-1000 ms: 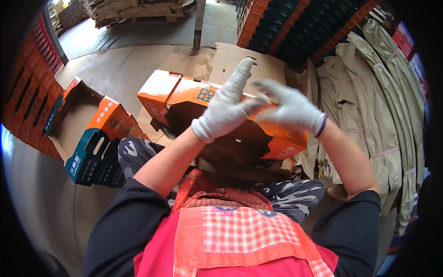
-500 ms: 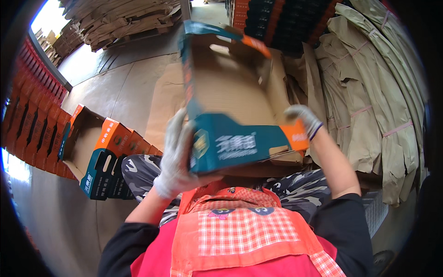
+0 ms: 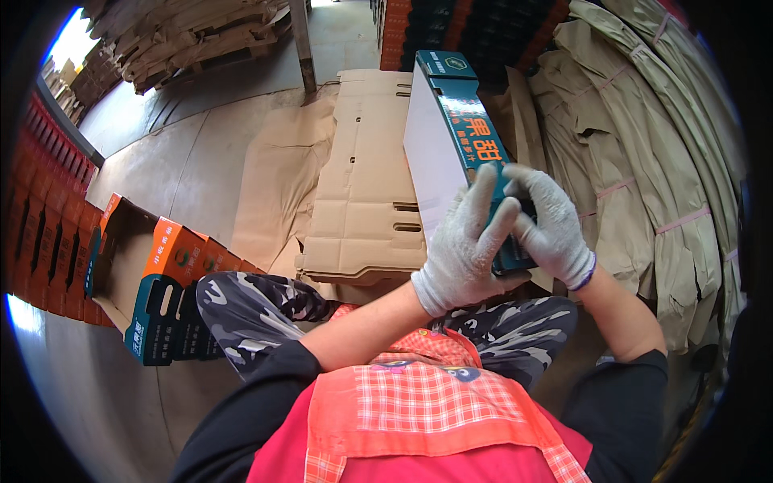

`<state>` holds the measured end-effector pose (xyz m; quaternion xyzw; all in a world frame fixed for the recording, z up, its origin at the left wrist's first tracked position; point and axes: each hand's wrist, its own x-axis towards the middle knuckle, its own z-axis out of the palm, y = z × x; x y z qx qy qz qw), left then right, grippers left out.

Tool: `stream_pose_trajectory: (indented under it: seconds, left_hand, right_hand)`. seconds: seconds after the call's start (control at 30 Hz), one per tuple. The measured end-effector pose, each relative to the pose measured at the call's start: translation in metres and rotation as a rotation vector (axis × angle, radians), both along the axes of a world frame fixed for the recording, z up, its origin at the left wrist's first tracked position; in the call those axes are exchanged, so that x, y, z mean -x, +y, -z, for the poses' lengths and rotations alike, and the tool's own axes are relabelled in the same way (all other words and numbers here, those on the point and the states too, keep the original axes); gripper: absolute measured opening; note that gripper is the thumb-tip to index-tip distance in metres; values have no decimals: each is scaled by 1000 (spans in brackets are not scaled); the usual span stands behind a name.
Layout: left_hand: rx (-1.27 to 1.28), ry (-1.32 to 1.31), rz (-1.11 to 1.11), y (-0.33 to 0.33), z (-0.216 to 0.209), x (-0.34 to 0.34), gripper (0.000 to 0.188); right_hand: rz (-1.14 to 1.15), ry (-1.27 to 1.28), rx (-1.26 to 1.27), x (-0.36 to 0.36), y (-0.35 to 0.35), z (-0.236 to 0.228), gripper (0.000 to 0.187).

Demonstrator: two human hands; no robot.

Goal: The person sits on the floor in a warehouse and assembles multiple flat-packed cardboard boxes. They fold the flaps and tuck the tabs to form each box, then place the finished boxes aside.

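Note:
A teal cardboard box (image 3: 467,121) with orange print stands on its long side, its white underside (image 3: 439,161) facing left. At its near end, my gloved left hand (image 3: 469,245) lies against the box with fingers stretched and apart. Close beside it, my gloved right hand (image 3: 554,225) is at the box's upper right edge, its fingers bent and spread around a gap. The two hands' fingertips nearly meet, and both hide the near corner of the box. Just left of the box lies a stack of flat brown cardboard blanks (image 3: 362,177) with slots.
Nested orange-and-teal boxes (image 3: 173,298) stand on the floor at left, before a row of orange boxes (image 3: 48,241). Bundled brown paper-wrapped stacks (image 3: 628,161) line the right side. Piled cardboard (image 3: 193,40) and a post (image 3: 303,48) are at the back.
The box has tipped from open side up onto its long side and moved right, uncovering the flat blanks. My left hand has crossed rightward to its near end, beside my right hand.

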<state>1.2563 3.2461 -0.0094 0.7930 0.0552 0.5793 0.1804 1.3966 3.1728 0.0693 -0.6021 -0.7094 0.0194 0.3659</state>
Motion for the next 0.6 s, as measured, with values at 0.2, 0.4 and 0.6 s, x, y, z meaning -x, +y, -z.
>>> stream_pose_trajectory:
  seconds: [0.2,0.4,0.6]
  left_hand:
    - [379,176,-118,-23,33,1,146]
    - [644,270,135,-23,35,-3,125]
    - [720,241,270,-20,25,14,97]
  right_hand:
    - [109,230,601,18,31,-30,23]
    - [-189,-412,252,31,72,-15,10]
    - [-259,-268,270,67,96,-8,13]
